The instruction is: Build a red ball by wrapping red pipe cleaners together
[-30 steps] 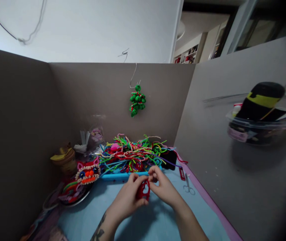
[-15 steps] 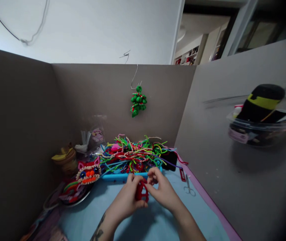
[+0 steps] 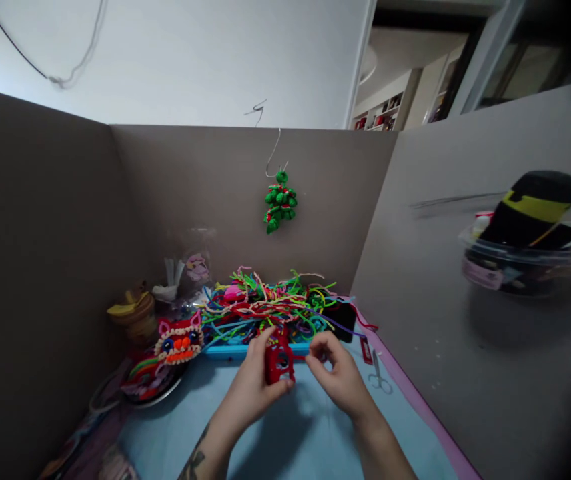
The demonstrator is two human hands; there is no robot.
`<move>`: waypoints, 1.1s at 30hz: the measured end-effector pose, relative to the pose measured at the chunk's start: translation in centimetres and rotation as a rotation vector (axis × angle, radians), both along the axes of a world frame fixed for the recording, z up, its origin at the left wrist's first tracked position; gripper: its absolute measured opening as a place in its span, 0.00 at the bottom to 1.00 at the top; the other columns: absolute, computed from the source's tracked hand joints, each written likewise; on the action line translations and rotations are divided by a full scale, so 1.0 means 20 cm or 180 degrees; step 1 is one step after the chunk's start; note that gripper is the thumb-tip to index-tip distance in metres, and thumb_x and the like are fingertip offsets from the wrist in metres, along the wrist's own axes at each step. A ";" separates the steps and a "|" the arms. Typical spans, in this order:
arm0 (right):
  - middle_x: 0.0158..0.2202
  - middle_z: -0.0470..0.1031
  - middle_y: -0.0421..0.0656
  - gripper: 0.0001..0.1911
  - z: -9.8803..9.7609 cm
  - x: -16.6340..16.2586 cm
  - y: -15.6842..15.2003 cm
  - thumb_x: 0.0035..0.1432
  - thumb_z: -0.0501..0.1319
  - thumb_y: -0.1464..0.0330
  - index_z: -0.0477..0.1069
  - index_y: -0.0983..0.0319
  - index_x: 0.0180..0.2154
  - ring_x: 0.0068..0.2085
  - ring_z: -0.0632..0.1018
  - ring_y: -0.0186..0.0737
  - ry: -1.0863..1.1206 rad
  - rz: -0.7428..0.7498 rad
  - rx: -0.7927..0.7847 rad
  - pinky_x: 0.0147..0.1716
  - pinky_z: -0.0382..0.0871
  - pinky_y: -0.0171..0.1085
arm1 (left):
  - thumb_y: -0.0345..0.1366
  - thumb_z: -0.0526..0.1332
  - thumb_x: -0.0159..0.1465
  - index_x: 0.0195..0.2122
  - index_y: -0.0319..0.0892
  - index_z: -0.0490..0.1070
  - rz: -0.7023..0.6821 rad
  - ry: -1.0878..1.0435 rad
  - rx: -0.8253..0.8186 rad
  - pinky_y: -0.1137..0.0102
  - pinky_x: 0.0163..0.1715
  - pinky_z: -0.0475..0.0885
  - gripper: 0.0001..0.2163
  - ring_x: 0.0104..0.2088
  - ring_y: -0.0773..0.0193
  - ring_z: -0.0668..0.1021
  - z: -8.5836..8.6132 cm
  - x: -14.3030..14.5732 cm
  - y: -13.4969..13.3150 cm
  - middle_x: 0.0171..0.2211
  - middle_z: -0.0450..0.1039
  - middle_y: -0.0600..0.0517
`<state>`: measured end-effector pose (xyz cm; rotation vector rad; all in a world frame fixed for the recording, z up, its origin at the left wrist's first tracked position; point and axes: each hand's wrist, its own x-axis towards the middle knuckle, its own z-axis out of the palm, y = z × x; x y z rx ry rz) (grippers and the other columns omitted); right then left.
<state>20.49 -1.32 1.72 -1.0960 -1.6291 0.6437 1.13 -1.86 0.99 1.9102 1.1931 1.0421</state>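
My left hand [image 3: 255, 387] grips a small red pipe-cleaner piece [image 3: 279, 360], held upright over the light blue mat [image 3: 285, 433]. My right hand [image 3: 338, 373] is just to its right, fingers curled in a pinch on a thin red strand that runs from the piece. Right behind both hands lies a tangled pile of coloured pipe cleaners [image 3: 270, 307] in a blue tray [image 3: 238, 349].
A pipe-cleaner cat face [image 3: 178, 341] rests on a plate at the left, with a yellow spool [image 3: 130, 313] and clear bags behind. Small scissors [image 3: 379, 377] lie at the right. A green ornament [image 3: 279, 203] hangs on the back partition. A clear bowl [image 3: 525, 260] sits on the right wall.
My right hand has drawn a little to the right, away from the red piece, which my left hand has turned and raised slightly.
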 end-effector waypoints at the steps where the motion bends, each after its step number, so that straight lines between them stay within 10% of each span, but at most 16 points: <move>1: 0.29 0.69 0.38 0.03 0.01 0.00 0.00 0.53 0.57 0.71 0.65 0.60 0.33 0.31 0.72 0.36 -0.0108 0.0181 -0.0054 0.33 0.66 0.33 | 0.31 0.66 0.52 0.62 0.46 0.50 0.0081 -0.0120 0.0038 0.56 0.57 0.60 0.38 0.58 0.50 0.65 -0.01 -0.01 0.01 0.59 0.57 0.42; 33: 0.28 0.66 0.39 0.10 0.08 -0.03 -0.03 0.59 0.52 0.70 0.69 0.60 0.28 0.32 0.69 0.37 -0.0242 0.0696 -0.0455 0.33 0.62 0.34 | 0.24 0.62 0.50 0.54 0.51 0.65 -0.0098 0.0557 0.0207 0.62 0.52 0.66 0.30 0.51 0.55 0.71 0.03 -0.02 0.01 0.52 0.65 0.48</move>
